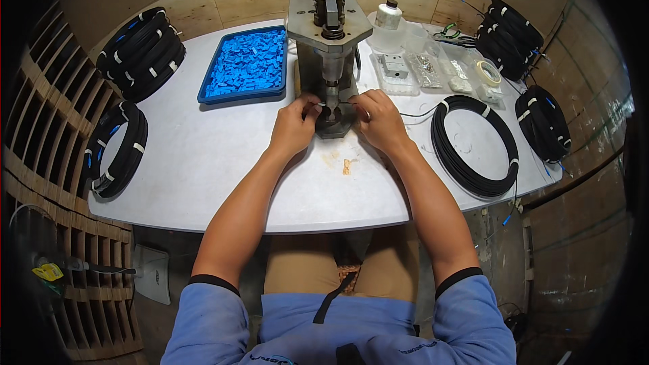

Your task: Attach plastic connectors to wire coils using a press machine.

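Both my hands are at the base of a grey metal bench press (331, 61), one on each side of its tip. My left hand (296, 122) pinches a small piece, too small to make out, just left of the tip. From the right, my right hand (380, 118) grips the end of a thin black cable (419, 115) with fingers pressed together. That cable runs to a black coil (441, 142) tied with white bands, lying flat on the right of the table.
Left of the press stands a blue tray (203, 100) full of small blue connectors (247, 61). Bundled black coils (142, 54) sit at the far left, others (510, 37) at the far right. A white bottle (388, 17) and small parts bags (426, 71) lie behind right.
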`<state>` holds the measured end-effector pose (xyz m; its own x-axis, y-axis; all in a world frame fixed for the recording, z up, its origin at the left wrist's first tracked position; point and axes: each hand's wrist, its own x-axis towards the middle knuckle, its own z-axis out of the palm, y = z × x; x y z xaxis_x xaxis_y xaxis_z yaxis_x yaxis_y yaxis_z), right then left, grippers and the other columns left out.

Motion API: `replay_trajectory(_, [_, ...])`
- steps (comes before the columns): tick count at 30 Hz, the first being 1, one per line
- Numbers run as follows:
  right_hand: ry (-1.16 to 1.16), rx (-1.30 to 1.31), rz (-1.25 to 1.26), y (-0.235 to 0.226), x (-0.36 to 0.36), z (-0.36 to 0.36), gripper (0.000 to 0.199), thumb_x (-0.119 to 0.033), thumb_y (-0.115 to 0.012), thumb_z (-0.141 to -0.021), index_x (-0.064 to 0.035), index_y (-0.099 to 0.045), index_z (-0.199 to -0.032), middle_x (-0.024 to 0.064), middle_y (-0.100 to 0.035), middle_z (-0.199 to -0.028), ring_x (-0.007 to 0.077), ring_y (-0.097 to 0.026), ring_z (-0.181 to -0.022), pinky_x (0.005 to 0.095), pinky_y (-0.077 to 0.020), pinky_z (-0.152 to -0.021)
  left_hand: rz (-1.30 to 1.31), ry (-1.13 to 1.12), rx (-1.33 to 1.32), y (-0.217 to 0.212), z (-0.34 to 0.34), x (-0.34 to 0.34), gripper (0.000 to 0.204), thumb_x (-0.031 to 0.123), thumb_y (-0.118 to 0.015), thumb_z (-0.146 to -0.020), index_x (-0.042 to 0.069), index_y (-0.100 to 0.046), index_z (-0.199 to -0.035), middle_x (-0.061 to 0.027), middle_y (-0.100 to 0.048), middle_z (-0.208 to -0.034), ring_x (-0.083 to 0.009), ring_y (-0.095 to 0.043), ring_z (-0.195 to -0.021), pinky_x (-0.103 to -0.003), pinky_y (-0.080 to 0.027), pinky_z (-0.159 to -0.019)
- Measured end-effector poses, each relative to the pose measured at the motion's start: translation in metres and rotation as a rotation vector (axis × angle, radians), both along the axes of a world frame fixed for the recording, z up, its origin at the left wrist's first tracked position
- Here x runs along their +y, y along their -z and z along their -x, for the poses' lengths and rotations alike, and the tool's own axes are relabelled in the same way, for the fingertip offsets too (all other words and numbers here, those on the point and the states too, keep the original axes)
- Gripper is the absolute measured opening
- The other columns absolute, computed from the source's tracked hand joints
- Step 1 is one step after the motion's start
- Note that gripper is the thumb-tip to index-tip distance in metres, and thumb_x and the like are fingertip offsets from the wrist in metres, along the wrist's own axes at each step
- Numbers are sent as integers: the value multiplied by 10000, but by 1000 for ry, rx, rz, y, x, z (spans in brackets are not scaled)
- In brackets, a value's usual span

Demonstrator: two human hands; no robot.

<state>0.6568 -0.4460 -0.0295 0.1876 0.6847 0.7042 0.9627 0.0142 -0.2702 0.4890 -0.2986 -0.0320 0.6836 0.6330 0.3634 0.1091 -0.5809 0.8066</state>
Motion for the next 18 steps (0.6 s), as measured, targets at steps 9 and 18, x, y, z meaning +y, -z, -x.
replay_trajectory(9, [-1,1,5,1,1,0,261,59,-688,-763,-53,-723,-997,110,-662,-902,321,-630,-891,401,-525,-799,-28,-19,-40,4,0,1,203,146,-650,-962,13,-701,-1106,-224,-745,-928,-354,-742,-864,-395,-558,-786])
replay_trajectory(18, [1,9,17,1,0,1,284,52,-698,-736,-54,-728,-997,111,-657,-891,320,-628,-876,403,-528,-787,-24,-18,2,3,-1,2,200,149,-648,-965,18,-697,-1107,-227,-745,-943,-357,-740,-872,-404,-555,-794])
